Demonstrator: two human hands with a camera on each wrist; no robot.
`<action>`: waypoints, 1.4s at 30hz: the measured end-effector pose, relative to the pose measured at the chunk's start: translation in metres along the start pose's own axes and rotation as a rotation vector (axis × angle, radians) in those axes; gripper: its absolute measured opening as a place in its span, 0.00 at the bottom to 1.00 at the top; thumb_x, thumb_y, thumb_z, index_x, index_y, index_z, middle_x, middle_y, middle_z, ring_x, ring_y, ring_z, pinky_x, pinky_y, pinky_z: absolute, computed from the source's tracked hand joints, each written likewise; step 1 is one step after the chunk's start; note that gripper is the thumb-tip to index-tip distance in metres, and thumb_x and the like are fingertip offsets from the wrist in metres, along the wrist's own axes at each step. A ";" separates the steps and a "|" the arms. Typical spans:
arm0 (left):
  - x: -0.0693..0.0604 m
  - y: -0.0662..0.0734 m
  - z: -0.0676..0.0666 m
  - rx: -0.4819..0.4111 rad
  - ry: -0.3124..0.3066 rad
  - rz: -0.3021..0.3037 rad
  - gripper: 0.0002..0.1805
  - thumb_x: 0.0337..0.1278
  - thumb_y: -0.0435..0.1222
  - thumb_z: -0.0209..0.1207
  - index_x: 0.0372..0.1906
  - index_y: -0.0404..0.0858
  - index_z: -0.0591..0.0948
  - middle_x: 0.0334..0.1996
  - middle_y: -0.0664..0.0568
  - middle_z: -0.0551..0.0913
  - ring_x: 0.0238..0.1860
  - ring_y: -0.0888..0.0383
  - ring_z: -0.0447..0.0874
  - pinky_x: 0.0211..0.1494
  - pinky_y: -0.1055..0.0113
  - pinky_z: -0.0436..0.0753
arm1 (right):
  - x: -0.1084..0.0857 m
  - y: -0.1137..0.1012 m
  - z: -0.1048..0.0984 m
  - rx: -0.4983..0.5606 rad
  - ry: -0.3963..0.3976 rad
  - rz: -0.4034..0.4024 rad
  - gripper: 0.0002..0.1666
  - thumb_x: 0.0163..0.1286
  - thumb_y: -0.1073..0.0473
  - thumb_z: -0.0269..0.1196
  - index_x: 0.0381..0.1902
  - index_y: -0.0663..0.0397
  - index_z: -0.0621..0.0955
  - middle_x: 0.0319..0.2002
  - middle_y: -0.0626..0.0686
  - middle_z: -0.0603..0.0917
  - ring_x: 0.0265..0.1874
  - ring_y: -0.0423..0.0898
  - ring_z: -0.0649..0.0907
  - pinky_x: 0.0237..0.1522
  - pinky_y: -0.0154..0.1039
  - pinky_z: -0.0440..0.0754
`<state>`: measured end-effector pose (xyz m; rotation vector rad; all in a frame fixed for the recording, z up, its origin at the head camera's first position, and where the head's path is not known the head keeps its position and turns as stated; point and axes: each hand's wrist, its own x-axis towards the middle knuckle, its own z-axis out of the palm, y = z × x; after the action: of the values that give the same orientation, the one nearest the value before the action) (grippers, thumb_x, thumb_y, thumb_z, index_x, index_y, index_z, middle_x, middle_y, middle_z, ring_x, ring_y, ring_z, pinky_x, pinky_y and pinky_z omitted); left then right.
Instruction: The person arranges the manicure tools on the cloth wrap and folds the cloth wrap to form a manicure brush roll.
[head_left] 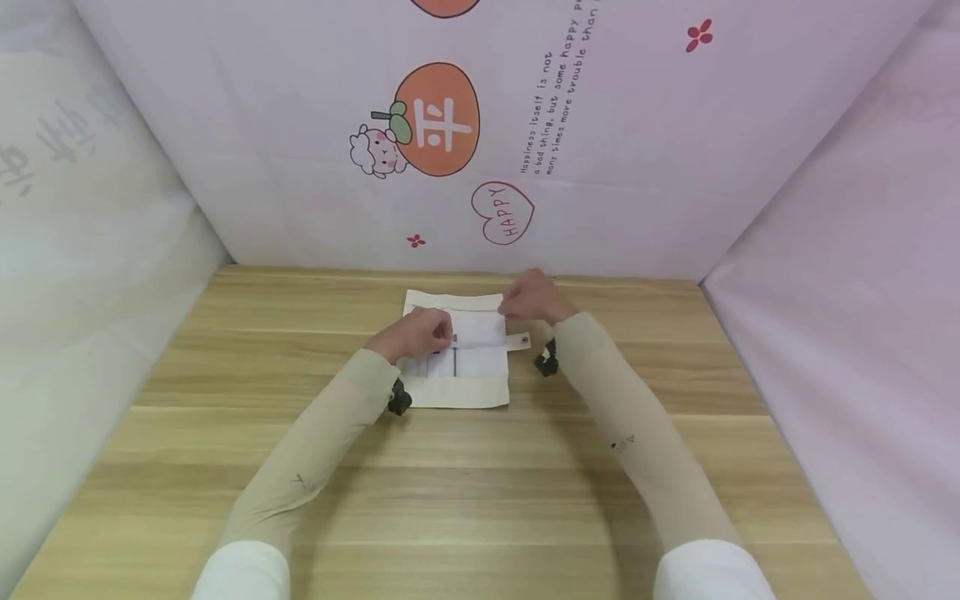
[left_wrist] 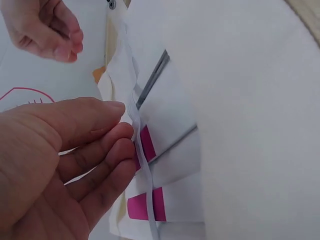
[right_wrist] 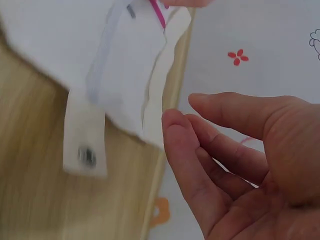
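Note:
A white fabric case [head_left: 465,393] lies unfolded on the table, a snap tab [head_left: 518,342] sticking out at its right side. Across its inside runs a thin white elastic band [left_wrist: 144,172]. Under the band lie a slim grey metal tool [left_wrist: 155,77], its kind unclear, and flat white pieces with magenta bands [left_wrist: 158,205]. My left hand [head_left: 418,332] is over the case; thumb and index fingertips meet at the kinked band and pinch it. Beside the far right corner, my right hand [head_left: 534,296] has loosely bent fingers, thumb apart, holding nothing.
The wooden table [head_left: 465,483] extends around the case on every side. Behind it stands a pale printed cloth wall [head_left: 615,183], close to the case's far edge. More white cloth walls enclose the left and right sides.

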<state>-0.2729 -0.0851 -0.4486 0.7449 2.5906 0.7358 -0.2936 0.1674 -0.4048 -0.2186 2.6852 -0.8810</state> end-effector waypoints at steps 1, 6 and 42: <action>0.000 0.001 0.000 0.003 -0.005 0.005 0.04 0.75 0.31 0.59 0.44 0.35 0.83 0.43 0.46 0.85 0.44 0.54 0.78 0.55 0.59 0.79 | -0.003 0.005 -0.005 -0.009 0.015 -0.018 0.10 0.68 0.60 0.68 0.38 0.63 0.91 0.47 0.60 0.91 0.54 0.54 0.83 0.71 0.53 0.74; 0.005 0.006 0.000 0.034 -0.009 0.032 0.06 0.73 0.30 0.58 0.44 0.35 0.85 0.40 0.47 0.85 0.41 0.55 0.78 0.51 0.62 0.78 | -0.021 0.031 -0.025 -0.058 0.036 -0.040 0.13 0.66 0.62 0.67 0.21 0.60 0.86 0.17 0.49 0.81 0.21 0.43 0.74 0.32 0.39 0.79; 0.022 0.019 0.023 0.146 0.010 0.037 0.05 0.73 0.30 0.60 0.37 0.36 0.82 0.34 0.49 0.85 0.38 0.55 0.79 0.51 0.62 0.79 | -0.048 0.127 -0.040 -0.071 -0.029 0.213 0.18 0.72 0.50 0.70 0.39 0.60 0.92 0.39 0.57 0.93 0.43 0.53 0.88 0.60 0.58 0.82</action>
<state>-0.2730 -0.0497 -0.4601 0.8354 2.6686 0.5670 -0.2683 0.3020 -0.4386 0.0389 2.6537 -0.7139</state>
